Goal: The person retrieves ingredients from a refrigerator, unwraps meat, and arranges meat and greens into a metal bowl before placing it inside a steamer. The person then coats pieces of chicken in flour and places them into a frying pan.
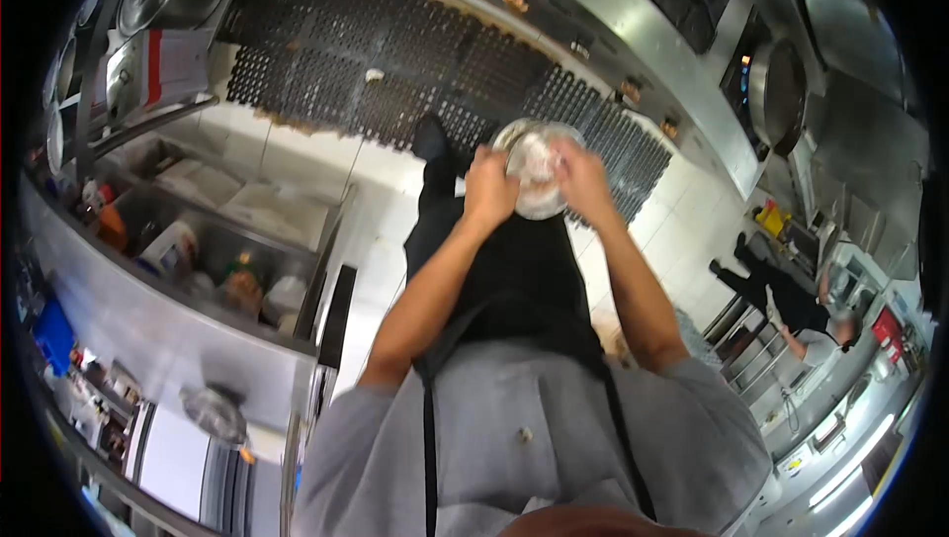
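In front of my body, above the floor, is a round, shiny bowl [540, 205] with whitish and pinkish contents [535, 159]. My left hand [490, 187] grips the bowl's left side with curled fingers. At the right side, my right hand [581, 181] has its fingers bent over the contents near the rim. Motion blurs those fingertips, and whether they pinch anything is hidden.
A black perforated mat [336, 52] lies on the tiled floor. Left is a steel counter [158, 290] with a sink holding bottles. A stove with a pan [777, 97] stands upper right. Another person [791, 305] in a dark apron is at the right.
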A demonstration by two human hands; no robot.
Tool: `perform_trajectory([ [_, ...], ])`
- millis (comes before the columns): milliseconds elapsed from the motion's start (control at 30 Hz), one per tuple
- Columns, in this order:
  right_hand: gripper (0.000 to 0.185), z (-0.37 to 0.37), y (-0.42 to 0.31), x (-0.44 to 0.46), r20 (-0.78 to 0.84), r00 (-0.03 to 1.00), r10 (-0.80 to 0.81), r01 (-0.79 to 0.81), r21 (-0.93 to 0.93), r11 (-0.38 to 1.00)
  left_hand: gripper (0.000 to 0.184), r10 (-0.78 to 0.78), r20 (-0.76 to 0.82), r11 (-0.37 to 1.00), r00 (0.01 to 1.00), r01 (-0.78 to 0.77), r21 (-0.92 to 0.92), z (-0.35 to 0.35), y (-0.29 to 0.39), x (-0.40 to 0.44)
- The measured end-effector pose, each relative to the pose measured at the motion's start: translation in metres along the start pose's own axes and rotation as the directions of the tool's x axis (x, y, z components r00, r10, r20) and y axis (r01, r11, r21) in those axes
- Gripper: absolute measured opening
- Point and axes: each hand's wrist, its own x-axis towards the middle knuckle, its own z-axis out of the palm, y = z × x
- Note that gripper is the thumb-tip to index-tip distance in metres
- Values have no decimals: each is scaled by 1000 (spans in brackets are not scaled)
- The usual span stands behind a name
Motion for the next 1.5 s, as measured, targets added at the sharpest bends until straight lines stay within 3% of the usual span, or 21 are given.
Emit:
perform_trajectory([
  [100,22,-24,-10,9,14,997,74,-75,76,994,14,2,-23,1000,1000,-2,-8,-7,30,10],
  [200,22,-48,2,0,-87,992,90,-86,41,995,14,-18,28,1000,999,18,-13,-8,59,20],
  [233,22,-59,3,1,-143,979,146,-133,94,987,12,84,-17,993,996,-82,79,0,61,25],
  [267,23,-68,7,0,-195,959,207,-179,149,972,12,82,-20,992,996,-80,93,3,63,30],
  [367,24,-93,23,-12,-203,961,189,-139,236,962,17,25,154,998,988,-16,-64,26,82,42],
  [400,24,-112,35,-14,-241,952,186,-120,267,956,24,-25,244,979,969,73,-191,31,93,43],
  [467,26,-144,64,-21,-371,928,-16,83,164,983,26,-72,314,939,947,170,-299,31,167,40],
  [533,25,-194,81,-32,-373,926,63,-12,138,990,7,-75,345,905,935,209,-371,65,191,55],
  [567,25,-218,99,-41,-412,907,92,-37,140,989,9,-49,359,924,932,178,-337,78,211,59],
  [633,25,-248,122,-43,-337,891,306,-170,377,911,13,-19,366,949,931,132,-287,96,244,73],
  [667,25,-266,135,-44,-350,883,313,-166,392,905,13,3,367,947,930,114,-299,110,262,79],
  [733,21,-309,165,-49,-388,850,355,-15,657,754,13,28,366,946,930,94,-312,134,285,93],
  [867,17,-380,224,-43,-527,774,351,-59,491,869,15,27,342,915,939,114,-387,165,307,113],
  [1000,20,-410,311,-2,-540,797,270,-211,171,962,13,-20,271,921,962,123,-369,165,299,119],
  [1033,20,-416,325,8,-518,815,259,-289,23,957,10,-19,253,925,967,113,-364,161,292,120],
  [1200,18,-414,389,54,-399,841,365,-465,-188,865,3,-100,146,921,984,148,-361,138,284,95],
  [1300,21,-417,405,58,-471,811,346,-536,-365,761,9,-139,80,926,987,158,-344,119,258,87],
  [1367,24,-425,382,44,-632,715,299,-620,-376,688,10,-160,62,918,985,171,-358,113,257,78],
  [1433,27,-432,354,28,-690,696,201,-602,-408,686,14,-136,35,918,990,139,-371,102,251,63],
  [1467,27,-429,346,27,-654,750,103,-524,-493,695,18,-111,18,928,994,110,-356,97,243,57],
  [1500,24,-420,300,14,-684,730,-4,-410,-442,798,18,-138,2,915,990,128,-382,92,235,44],
])
